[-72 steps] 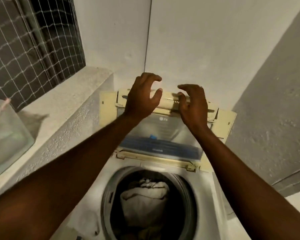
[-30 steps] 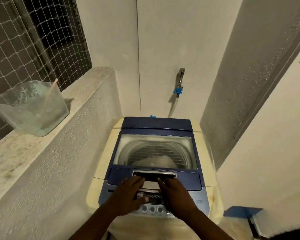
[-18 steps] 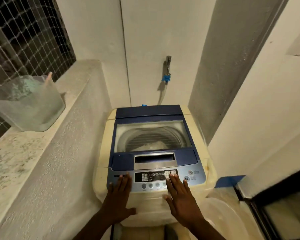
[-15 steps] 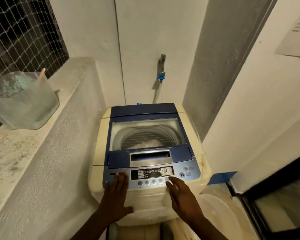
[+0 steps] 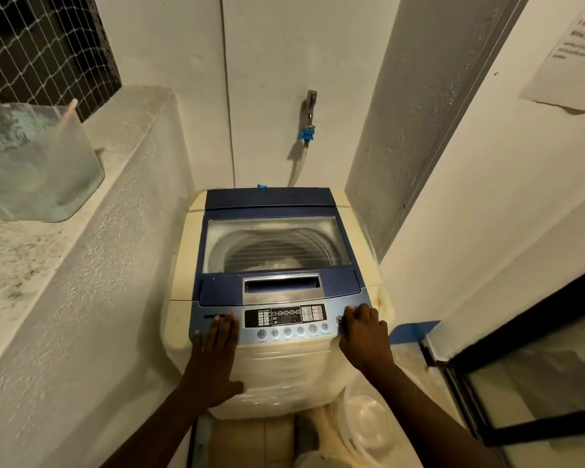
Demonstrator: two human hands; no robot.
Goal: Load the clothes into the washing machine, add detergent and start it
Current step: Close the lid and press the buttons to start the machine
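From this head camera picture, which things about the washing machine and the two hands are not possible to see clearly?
- Button under the right hand: the fingers cover it, head view.
- Labels on the control panel: too small to read.
- Clothes in the drum: only a pale patch shows through the hazy lid window.
- Detergent: none visible; the lid is shut.
- Notice on the wall: cut off by the right edge, blurred.
- Left hand: flat on the panel; pressing or resting is unclear.

Under the right hand (image 5: 363,336) the buttons at the right end of the control panel (image 5: 284,320) are covered — which one the fingertips press cannot be told. The panel's labels, between the two hands, are too small to read. Beyond them, the clothes (image 5: 277,264) show only as a pale patch through the lid's window (image 5: 274,243). The wall notice (image 5: 574,52) runs off the frame's right edge, its print blurred.
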